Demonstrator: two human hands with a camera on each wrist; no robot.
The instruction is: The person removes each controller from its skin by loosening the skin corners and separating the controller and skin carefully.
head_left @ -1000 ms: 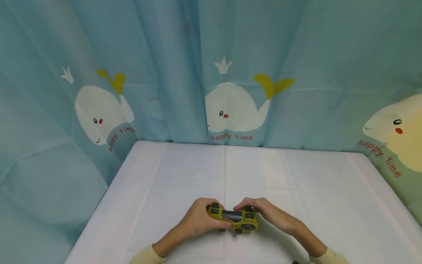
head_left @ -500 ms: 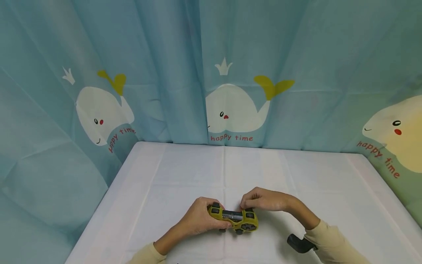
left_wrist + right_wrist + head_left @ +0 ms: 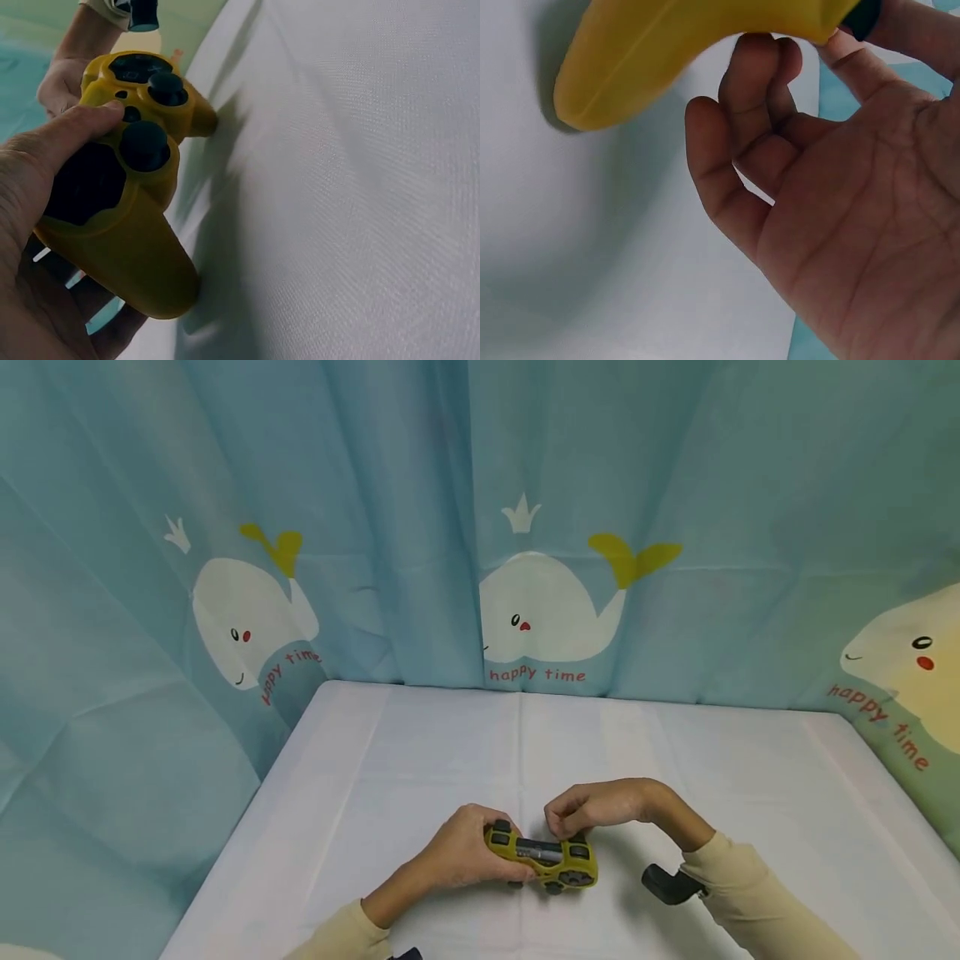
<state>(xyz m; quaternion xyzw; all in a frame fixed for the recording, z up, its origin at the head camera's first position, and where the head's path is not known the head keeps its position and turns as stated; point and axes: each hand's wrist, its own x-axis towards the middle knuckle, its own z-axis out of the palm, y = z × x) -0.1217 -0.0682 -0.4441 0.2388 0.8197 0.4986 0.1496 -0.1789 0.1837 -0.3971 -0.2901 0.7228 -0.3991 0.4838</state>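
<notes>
- Controller, yellow, sits near the table's near edge, gripped by my left hand.
- My right hand hovers at its far right corner, fingers curled, holding nothing.

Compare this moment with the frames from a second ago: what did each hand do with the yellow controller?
The right hand let go of the yellow controller: it came off the right grip, its wrist lifted, and its curled fingers now sit at the controller's far top edge. The left hand kept its grip on the left side, thumb on the face. The controller stayed low over the white table.
</notes>
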